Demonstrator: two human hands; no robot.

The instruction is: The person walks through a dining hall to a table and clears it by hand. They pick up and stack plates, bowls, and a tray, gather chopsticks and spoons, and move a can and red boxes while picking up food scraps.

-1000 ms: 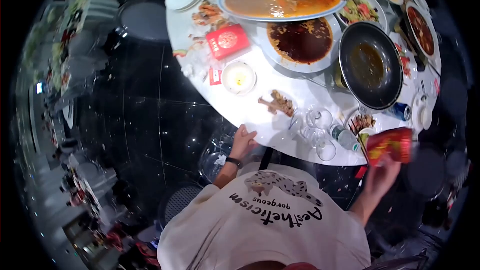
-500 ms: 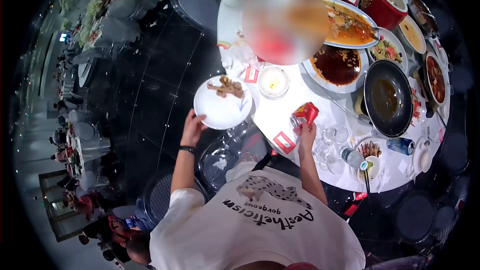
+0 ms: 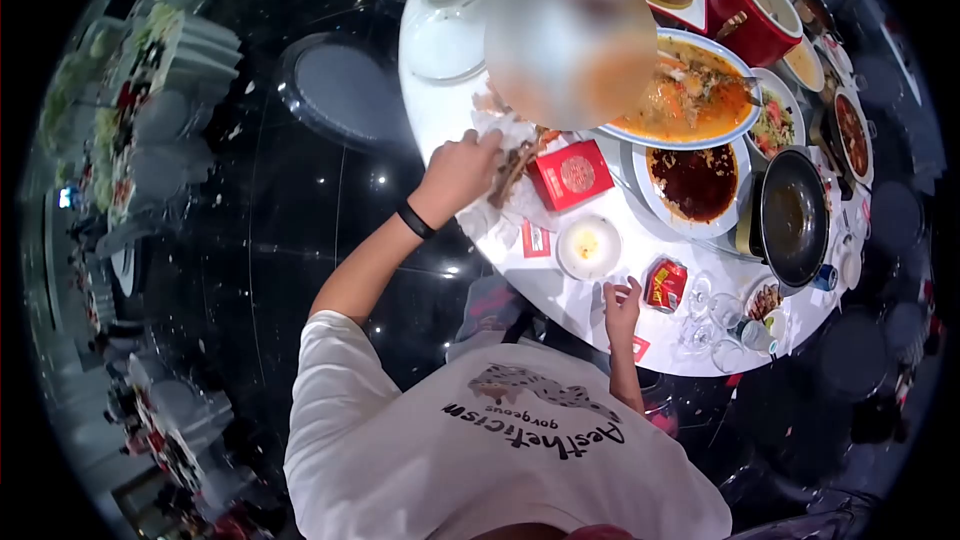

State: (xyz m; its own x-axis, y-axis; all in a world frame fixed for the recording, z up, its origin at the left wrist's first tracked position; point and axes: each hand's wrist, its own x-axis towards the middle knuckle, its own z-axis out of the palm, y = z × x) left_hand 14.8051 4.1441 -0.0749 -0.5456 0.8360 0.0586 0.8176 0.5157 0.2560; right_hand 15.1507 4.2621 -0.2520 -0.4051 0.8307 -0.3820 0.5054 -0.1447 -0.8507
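Note:
My left hand (image 3: 460,178), with a dark band on its wrist, reaches over the table's left edge. Its fingers are curled down at crumpled white tissues (image 3: 520,202) and brown bones (image 3: 512,172); whatever they pinch is hidden. A red box (image 3: 572,175) stands just right of that pile. Low over the front of the tablecloth, my right hand (image 3: 622,310) has its fingers apart and nothing in them. Beside it to the right is a red drink can (image 3: 666,285). A small white bowl (image 3: 588,247) with yellowish remains sits above my right hand.
The round white table (image 3: 545,285) carries a fish dish (image 3: 690,90), a plate of dark sauce (image 3: 692,182), a black pan (image 3: 795,218) and a red pot (image 3: 755,18). Clear glasses (image 3: 705,325) cluster at the front right. A grey chair (image 3: 340,90) stands left. A blurred disc hides part of the table.
The white plate with bones has left my left hand, which moved up and right to the tissues. My right hand has let go of the red can, now standing beside it.

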